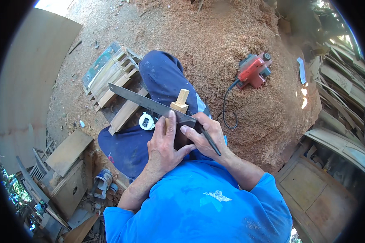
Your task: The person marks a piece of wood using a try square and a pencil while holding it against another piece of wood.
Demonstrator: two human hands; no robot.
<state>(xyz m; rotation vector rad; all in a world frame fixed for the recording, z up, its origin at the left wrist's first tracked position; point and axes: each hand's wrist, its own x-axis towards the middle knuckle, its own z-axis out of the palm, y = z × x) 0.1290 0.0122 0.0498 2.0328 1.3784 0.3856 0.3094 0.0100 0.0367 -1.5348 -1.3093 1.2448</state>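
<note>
We take the small wooden block (180,102) as our landmark: a pale, T-shaped offcut standing on the person's raised knee, which is clad in dark blue trousers (158,77).

A metal try square (150,104) lies against the block. Its flat steel blade runs from the block up and to the left, and its dark stock sits just below the block, under the hands.

Left hand (163,146): just below the block, fingers closed over the square's stock, thumb stretched up so that its tip touches the block's lower edge. It pins square and block together.

Right hand (207,135): below and right of the block, curled around a dark pencil (210,139) in a writing grip. We cannot see the pencil's tip, which is hidden at the square's edge.

Handling, as we judge it: the block looks light, stiff and dry. It should not bend, but it is small enough to tip or slide on cloth, so we would hold it low, pressed against the stock as it is now. The blade is thin, rigid and probably smooth, so the thicker stock is the better place to take hold.

Left of the block a white tape measure (146,120) rests beside the thigh, with stacked wooden slats (113,77) beyond it. To the right of the block a red power tool (253,71) sits on a heap of sawdust (215,36).
</note>
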